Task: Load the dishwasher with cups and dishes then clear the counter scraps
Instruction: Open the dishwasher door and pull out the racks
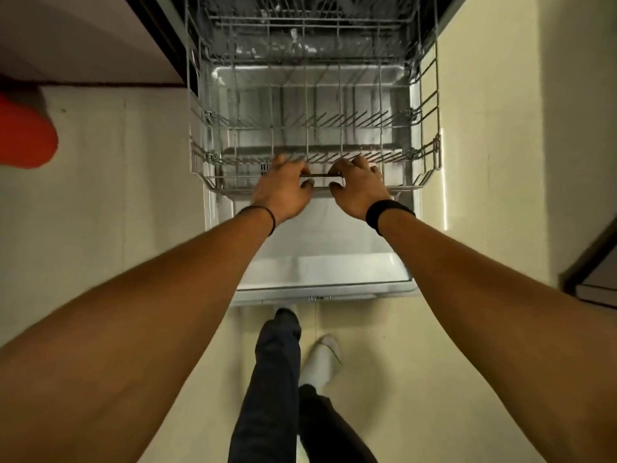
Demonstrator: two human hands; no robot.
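An empty grey wire dishwasher rack (430,135) is pulled out over the open dishwasher door (320,269), which lies flat in front of me. My left hand (283,188) and my right hand (359,187) both grip the dark handle bar (321,175) on the rack's front edge, fingers curled over it. Behind it the dishwasher's metal tub (300,51) shows, with another wire rack at the top of the view. No cups or dishes are in sight.
A red object (23,135) juts in at the left edge. Cream floor tiles (117,195) lie on both sides of the door. My legs and a white sock (322,359) stand just before the door. A dark cabinet edge (591,275) is at the right.
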